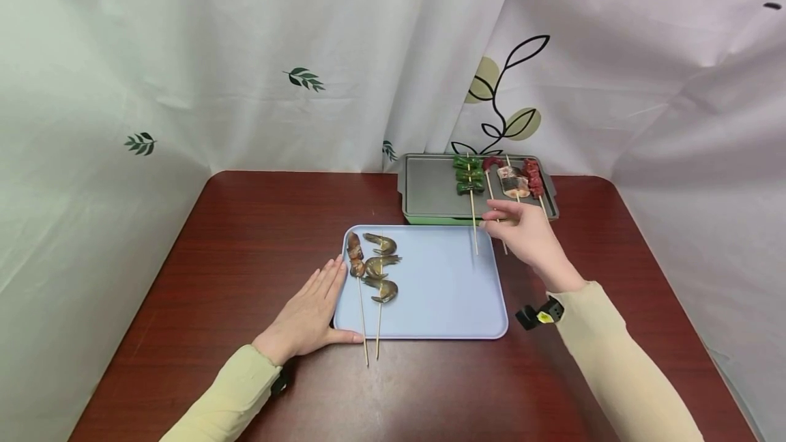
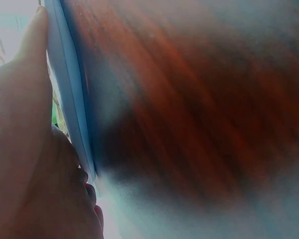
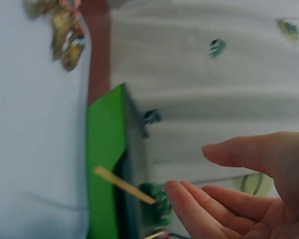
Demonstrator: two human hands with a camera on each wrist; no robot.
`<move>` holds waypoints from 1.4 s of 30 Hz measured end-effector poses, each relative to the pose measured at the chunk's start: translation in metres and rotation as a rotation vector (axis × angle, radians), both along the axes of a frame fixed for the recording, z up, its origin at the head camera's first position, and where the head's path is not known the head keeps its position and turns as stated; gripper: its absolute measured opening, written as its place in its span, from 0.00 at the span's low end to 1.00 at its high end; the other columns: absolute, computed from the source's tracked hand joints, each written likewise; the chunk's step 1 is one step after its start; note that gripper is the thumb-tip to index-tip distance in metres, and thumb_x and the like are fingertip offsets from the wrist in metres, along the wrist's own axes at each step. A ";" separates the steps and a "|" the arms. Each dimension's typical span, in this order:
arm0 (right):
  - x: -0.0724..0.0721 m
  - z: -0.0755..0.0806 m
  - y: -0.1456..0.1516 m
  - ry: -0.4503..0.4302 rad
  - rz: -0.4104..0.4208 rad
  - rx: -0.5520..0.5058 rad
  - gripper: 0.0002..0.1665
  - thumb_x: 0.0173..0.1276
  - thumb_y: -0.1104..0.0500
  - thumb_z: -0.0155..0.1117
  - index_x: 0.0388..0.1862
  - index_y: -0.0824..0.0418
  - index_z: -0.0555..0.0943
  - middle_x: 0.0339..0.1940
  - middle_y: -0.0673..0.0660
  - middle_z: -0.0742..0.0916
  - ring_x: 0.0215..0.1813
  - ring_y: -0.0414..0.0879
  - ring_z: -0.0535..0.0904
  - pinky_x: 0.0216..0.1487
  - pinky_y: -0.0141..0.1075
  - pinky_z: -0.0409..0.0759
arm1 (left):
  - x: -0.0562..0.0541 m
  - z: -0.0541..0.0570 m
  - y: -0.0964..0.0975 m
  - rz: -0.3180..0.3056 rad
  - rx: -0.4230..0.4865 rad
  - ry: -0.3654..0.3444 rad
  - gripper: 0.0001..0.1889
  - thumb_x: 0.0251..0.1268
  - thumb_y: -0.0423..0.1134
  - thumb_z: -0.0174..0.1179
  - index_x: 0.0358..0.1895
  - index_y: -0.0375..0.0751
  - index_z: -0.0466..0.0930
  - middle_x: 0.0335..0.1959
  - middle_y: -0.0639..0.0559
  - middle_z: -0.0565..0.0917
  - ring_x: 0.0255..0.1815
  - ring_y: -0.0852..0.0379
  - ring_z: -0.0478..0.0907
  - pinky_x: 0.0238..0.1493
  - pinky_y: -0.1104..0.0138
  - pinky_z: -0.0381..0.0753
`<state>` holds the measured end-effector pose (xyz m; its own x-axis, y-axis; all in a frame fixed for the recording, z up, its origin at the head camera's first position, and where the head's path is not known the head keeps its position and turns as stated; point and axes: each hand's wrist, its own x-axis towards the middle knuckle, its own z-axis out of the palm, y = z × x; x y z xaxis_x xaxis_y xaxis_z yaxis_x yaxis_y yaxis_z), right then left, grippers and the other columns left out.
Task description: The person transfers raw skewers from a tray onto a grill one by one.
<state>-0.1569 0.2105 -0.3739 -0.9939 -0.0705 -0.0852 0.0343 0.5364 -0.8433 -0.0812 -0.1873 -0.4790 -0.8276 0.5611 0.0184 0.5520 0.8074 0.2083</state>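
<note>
Along the far edge of the red-brown, wood-grained tabletop (image 1: 258, 224): a grey rectangular pan with a green side (image 1: 432, 186), right of centre.
Skewers on the pan: glossy green pepper pieces (image 1: 469, 174), a curved dark-red piece (image 1: 491, 163), a pale, dark-skinned fish slice (image 1: 513, 183) and red meat chunks (image 1: 533, 178) — wooden ends jutting over its near edge, probably for easy reach.
Pale blue rectangular tray (image 1: 445, 292): just before the pan; a skewer of brown chunks (image 1: 355, 254) and one of grey-brown prawns (image 1: 381, 266) lie side by side near its left edge, sticks overhanging the near edge.
Left hand (image 1: 310, 312): grasping nothing, fingers straight along the tray's left edge, thumb at its near edge — apparently steadying it.
Right hand (image 1: 522, 230): beside the pan's near edge and the bare sticks, thumb and fingers parted, nothing between them; the spread would suit a thin stick.
</note>
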 end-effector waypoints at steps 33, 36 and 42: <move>0.061 -0.002 -0.041 -0.015 0.183 -0.224 0.26 0.68 0.57 0.73 0.62 0.65 0.82 0.52 0.59 0.89 0.51 0.46 0.87 0.52 0.33 0.82 | -0.002 -0.002 0.000 0.003 0.008 -0.006 0.68 0.52 0.80 0.59 0.79 0.25 0.49 0.81 0.32 0.50 0.81 0.38 0.47 0.78 0.50 0.51; 0.064 -0.011 -0.047 -0.037 0.204 -0.236 0.27 0.69 0.57 0.73 0.63 0.67 0.81 0.53 0.61 0.88 0.52 0.48 0.87 0.53 0.34 0.82 | -0.002 -0.002 0.000 0.002 0.010 -0.005 0.68 0.52 0.80 0.59 0.79 0.25 0.50 0.81 0.32 0.50 0.81 0.38 0.47 0.78 0.50 0.51; 0.070 -0.031 -0.063 -0.120 0.231 -0.267 0.27 0.69 0.57 0.72 0.63 0.70 0.81 0.51 0.61 0.89 0.53 0.48 0.86 0.55 0.36 0.82 | -0.002 -0.002 0.000 0.003 0.003 0.001 0.68 0.52 0.81 0.57 0.79 0.25 0.50 0.81 0.32 0.50 0.81 0.38 0.48 0.77 0.50 0.52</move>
